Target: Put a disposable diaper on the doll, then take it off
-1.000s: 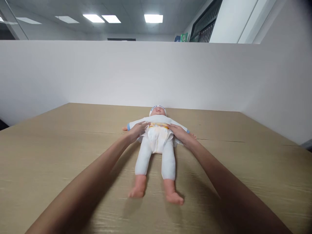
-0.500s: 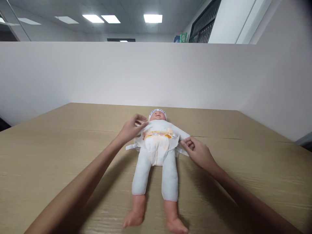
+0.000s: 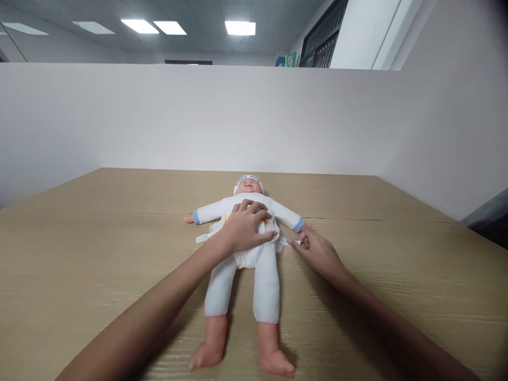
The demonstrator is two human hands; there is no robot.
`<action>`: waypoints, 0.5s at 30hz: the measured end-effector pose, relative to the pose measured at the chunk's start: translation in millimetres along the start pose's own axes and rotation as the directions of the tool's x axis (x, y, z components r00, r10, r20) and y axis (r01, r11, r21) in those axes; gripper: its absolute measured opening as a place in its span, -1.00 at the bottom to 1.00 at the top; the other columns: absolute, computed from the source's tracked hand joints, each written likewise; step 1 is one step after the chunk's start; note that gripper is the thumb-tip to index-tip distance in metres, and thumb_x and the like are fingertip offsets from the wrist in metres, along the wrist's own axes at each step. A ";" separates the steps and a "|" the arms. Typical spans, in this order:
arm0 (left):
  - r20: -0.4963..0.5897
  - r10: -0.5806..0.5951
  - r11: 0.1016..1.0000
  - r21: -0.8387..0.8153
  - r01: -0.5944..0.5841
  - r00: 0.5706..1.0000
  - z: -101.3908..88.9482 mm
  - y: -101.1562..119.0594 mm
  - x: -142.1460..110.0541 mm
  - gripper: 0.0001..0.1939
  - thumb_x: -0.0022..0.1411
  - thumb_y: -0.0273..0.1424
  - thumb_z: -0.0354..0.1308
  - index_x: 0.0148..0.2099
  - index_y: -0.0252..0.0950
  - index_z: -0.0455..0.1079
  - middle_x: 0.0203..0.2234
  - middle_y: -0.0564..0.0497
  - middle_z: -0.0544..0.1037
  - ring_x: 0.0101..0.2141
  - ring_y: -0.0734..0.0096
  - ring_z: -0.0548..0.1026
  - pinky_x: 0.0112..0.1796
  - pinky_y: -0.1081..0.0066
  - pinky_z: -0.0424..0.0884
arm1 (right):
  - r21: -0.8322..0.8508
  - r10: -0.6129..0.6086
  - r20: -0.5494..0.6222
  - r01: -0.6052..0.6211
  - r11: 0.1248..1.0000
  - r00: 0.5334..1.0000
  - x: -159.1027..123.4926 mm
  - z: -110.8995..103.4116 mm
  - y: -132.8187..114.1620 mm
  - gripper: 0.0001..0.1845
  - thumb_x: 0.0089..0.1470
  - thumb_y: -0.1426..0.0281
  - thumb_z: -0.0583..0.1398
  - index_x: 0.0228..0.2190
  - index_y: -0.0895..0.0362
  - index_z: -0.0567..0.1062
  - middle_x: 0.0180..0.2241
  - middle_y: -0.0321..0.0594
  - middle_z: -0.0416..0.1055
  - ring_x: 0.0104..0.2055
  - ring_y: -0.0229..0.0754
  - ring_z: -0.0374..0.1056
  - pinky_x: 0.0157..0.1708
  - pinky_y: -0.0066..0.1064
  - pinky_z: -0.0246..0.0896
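Observation:
A baby doll (image 3: 242,275) in a white suit and cap lies on its back on the wooden table (image 3: 79,264), feet toward me. It wears a white diaper (image 3: 248,256) with loose side tabs. My left hand (image 3: 244,227) lies flat on the doll's belly, fingers spread over the diaper's front. My right hand (image 3: 315,251) is at the doll's right side, next to the doll's own hand, pinching the diaper's side tab (image 3: 288,242) between thumb and fingers.
White partition walls (image 3: 238,116) close in the table at the back and on both sides. The other diaper tab (image 3: 202,238) sticks out on the doll's left side.
My left hand moved from the doll's shoulder down onto its belly. My right hand shifted slightly and stays pinched at the side tab. The doll's arms now lie uncovered.

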State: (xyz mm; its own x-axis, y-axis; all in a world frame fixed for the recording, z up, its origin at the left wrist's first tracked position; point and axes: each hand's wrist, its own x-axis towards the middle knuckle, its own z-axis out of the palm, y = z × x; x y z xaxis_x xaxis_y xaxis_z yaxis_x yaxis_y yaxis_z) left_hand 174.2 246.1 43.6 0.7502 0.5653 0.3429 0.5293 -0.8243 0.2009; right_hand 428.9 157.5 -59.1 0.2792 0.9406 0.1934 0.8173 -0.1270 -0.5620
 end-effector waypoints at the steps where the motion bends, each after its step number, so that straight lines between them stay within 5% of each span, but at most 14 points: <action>1: 0.000 0.003 1.000 0.005 -0.003 1.000 -0.6 0.3 -0.5 -0.49 0.38 0.05 0.25 0.20 -0.12 0.56 0.23 -0.02 0.55 0.26 -0.10 0.33 0.28 -0.13 0.31 | 0.021 0.005 0.032 -0.005 1.000 0.999 0.3 -3.1 0.2 -0.52 0.18 -0.10 0.16 -0.47 0.04 0.35 -0.49 -0.23 0.36 -0.42 -0.10 0.22 -0.36 -0.32 -0.06; 5: -0.005 0.002 1.000 0.011 -0.002 1.000 -1.8 2.6 -2.3 -0.40 0.30 0.11 0.30 0.22 -0.13 0.55 0.22 -0.04 0.54 0.26 -0.13 0.33 0.29 -0.12 0.29 | 0.149 -0.045 0.119 0.027 0.988 0.992 8.8 -26.6 -9.2 -0.37 0.24 -0.21 0.02 -0.52 0.06 0.32 -0.49 -0.26 0.34 -0.40 -0.13 0.27 -0.35 -0.35 0.08; 9: 0.001 -0.002 1.000 -0.007 0.002 1.000 -0.9 3.9 -3.4 -0.24 0.20 0.19 0.35 0.28 -0.15 0.47 0.24 -0.09 0.51 0.28 -0.18 0.30 0.29 -0.15 0.28 | 0.324 -0.106 0.144 0.055 0.944 0.984 32.0 -44.7 -46.9 -0.35 0.24 -0.24 0.10 -0.47 0.08 0.39 -0.42 -0.26 0.43 -0.34 -0.13 0.32 -0.32 -0.36 0.16; 15: 0.014 -0.068 0.990 -0.120 0.070 0.998 -4.2 0.6 -3.1 -0.04 0.15 0.07 0.42 0.44 -0.26 0.23 0.28 -0.20 0.49 0.30 -0.28 0.26 0.30 -0.23 0.24 | 0.369 -0.180 0.054 0.148 0.917 0.982 53.2 -10.2 -116.9 -0.55 0.24 -0.01 0.21 -0.46 0.08 0.43 -0.47 -0.29 0.44 -0.38 -0.15 0.32 -0.33 -0.33 0.16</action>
State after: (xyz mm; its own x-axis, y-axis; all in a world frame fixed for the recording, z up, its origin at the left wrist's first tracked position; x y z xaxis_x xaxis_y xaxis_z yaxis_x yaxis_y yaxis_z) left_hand 170.6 243.8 46.6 0.7177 0.6208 0.3155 0.5289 -0.7807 0.3329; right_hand 353.4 219.1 25.1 0.0994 0.9638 0.2474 0.6050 0.1389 -0.7840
